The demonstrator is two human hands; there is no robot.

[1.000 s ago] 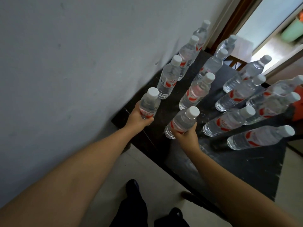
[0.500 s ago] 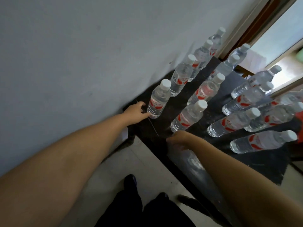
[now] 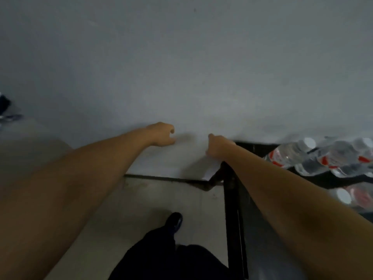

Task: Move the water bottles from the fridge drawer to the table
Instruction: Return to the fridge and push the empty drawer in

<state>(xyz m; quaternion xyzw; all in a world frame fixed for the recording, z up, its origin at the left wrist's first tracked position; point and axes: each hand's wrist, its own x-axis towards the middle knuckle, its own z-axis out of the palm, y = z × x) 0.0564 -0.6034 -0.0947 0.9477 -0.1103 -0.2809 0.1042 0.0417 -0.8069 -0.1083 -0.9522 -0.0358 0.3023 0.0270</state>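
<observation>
Water bottles [image 3: 314, 156], seemingly upright, crowd black table [image 3: 234, 199].

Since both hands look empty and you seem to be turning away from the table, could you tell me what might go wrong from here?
The right hand hangs just above the table corner; its forearm could possibly brush the crowded, upright water bottles nearby and topple several. The shoe is near the table's dark frame, a possible trip point.
</observation>
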